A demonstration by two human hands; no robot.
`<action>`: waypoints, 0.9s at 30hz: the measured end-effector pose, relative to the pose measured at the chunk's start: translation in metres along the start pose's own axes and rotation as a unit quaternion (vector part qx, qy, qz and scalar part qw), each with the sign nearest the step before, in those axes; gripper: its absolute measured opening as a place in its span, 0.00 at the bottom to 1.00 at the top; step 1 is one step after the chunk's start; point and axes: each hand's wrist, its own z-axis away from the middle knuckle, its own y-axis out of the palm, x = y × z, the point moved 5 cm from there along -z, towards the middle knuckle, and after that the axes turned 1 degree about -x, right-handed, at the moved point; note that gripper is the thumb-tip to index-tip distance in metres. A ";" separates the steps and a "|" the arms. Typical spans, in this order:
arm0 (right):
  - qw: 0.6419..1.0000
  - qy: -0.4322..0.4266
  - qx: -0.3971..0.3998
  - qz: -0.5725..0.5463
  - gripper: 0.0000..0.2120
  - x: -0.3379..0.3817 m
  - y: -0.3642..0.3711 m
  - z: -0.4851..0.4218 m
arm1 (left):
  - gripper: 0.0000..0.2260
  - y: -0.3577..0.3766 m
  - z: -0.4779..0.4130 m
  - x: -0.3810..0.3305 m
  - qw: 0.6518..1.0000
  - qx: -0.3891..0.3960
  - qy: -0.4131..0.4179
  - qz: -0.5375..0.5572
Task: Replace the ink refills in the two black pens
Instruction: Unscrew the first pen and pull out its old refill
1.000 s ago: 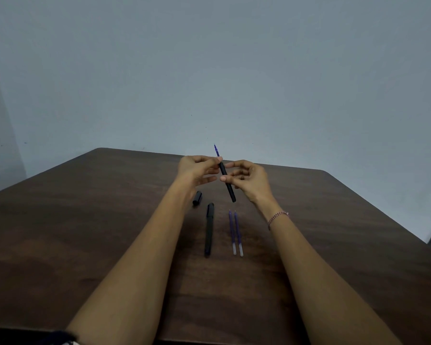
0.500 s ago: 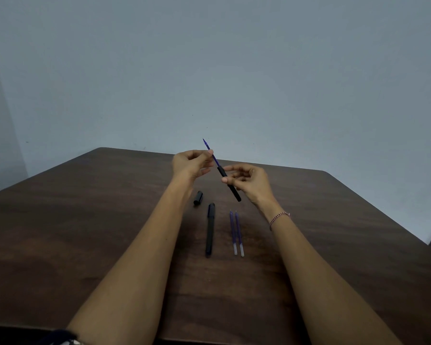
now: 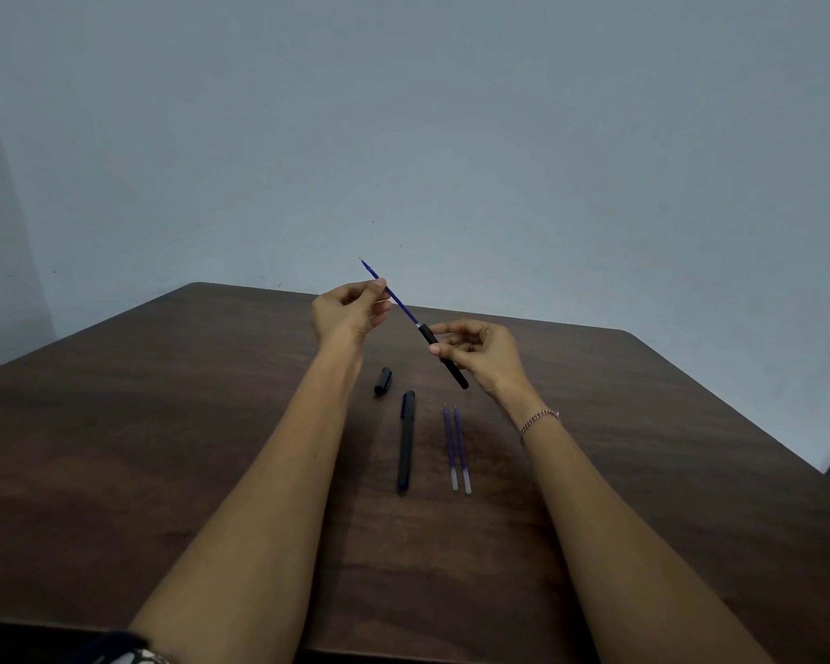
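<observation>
Across the lower half of the view spreads a dark brown wooden surface (image 3: 164,448), with a plain grey-blue wall (image 3: 451,136) behind its far edge. Two bare forearms reach from the near edge toward the middle. The right hand (image 3: 487,354), with a thin beaded bracelet (image 3: 539,420) at its wrist, is raised above the surface and its fingers (image 3: 437,348) pinch the black pen barrel (image 3: 444,359), which tilts with its lower end toward the near right. The left hand (image 3: 348,311) is raised a little farther and to the left, its fingertips closed on the blue refill (image 3: 401,304), which sticks out of the barrel's upper end and points up toward the far left; most of its length shows outside the barrel. Below the hands, a second black pen (image 3: 407,448) lies capped on the surface, running near to far. Just to its right lie two spare blue refills (image 3: 456,450) side by side, parallel to the pen, their pale ends nearest. A small black cap (image 3: 383,381) rests on the surface to the far left of the capped pen, apart from it.
</observation>
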 end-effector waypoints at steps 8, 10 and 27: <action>1.000 -0.003 0.003 -0.001 0.11 0.001 0.000 0.001 | 0.05 -0.005 -0.001 -0.003 0.999 -0.034 -0.002 0.015; 1.000 -0.004 0.005 -0.002 0.11 0.001 0.000 0.001 | 0.05 -0.006 -0.001 -0.004 0.999 -0.038 -0.001 0.019; 1.000 -0.001 0.003 -0.001 0.11 0.002 -0.001 0.001 | 0.03 -0.017 -0.011 0.000 0.995 -0.079 -0.001 0.055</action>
